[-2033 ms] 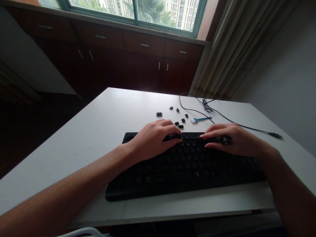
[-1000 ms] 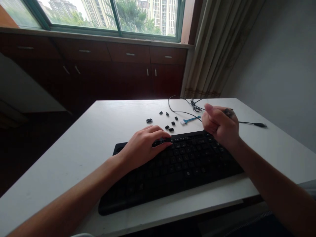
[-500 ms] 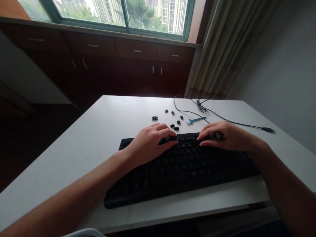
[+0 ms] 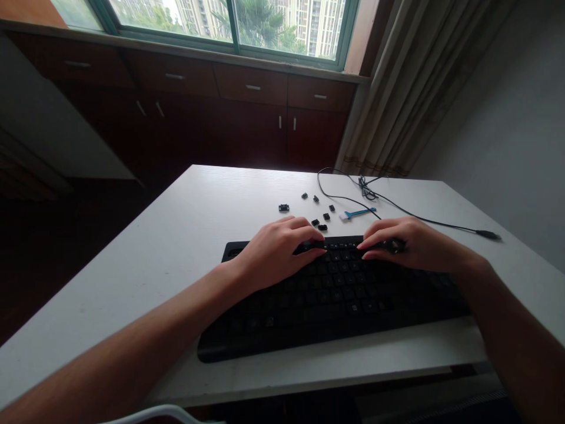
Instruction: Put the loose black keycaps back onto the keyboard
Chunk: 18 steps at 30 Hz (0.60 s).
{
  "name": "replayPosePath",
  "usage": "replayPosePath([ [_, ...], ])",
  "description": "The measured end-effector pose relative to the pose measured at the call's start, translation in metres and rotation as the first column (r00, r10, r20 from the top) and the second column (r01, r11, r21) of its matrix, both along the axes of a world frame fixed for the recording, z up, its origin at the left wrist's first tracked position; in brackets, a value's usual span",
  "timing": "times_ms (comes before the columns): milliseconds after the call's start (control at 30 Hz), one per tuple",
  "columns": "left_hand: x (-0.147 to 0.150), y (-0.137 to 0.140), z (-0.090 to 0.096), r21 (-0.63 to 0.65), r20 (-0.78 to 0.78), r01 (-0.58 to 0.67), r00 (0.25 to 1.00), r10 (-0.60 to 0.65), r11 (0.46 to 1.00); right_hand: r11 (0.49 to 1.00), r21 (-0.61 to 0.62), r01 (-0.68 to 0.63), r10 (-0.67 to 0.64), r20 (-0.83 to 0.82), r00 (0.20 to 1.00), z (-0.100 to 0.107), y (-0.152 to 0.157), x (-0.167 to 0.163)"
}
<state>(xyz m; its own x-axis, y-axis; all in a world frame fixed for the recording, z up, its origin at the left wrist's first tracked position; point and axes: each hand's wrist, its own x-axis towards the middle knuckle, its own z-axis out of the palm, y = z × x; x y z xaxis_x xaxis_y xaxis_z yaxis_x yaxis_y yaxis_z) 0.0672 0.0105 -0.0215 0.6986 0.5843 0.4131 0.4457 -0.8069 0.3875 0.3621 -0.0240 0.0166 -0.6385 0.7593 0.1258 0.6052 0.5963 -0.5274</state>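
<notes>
A black keyboard (image 4: pixel 304 321) lies at a slant across the table in front of me. Several of its keycaps are off and lie beyond its far edge, such as a wider black keycap (image 4: pixel 283 208) and a small keycap (image 4: pixel 326 217). My left hand (image 4: pixel 286 247) rests over the keyboard's upper left part, thumb and fingertips drawn together near the top key row; what lies between them is too dark to name. My right hand (image 4: pixel 410 244) is closed around a small dark object with metallic glints (image 4: pixel 392 245), its fingertips close above the top rows.
Behind the keyboard lies a blue brush with pale bristles (image 4: pixel 358 214). A black cable (image 4: pixel 424 221) with a tied bundle runs to a plug (image 4: pixel 488 234) on the right. The white table (image 4: pixel 145 277) has its far edge before a dark cabinet (image 4: pixel 247 132) under a window.
The whole view has shifted slightly, so the table sits a little further right. Both hands keep nearly the same place on the keyboard, and the loose keycaps have not moved.
</notes>
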Motion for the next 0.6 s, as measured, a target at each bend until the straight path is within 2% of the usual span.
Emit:
replayPosePath([
  [600,0.0001,0.0003,0.0001,0.007,0.008,0.004,1.000,-0.004,1.000,0.999,0.033,0.012,-0.013,0.022,1.000,-0.0008,-0.0010,0.0014],
])
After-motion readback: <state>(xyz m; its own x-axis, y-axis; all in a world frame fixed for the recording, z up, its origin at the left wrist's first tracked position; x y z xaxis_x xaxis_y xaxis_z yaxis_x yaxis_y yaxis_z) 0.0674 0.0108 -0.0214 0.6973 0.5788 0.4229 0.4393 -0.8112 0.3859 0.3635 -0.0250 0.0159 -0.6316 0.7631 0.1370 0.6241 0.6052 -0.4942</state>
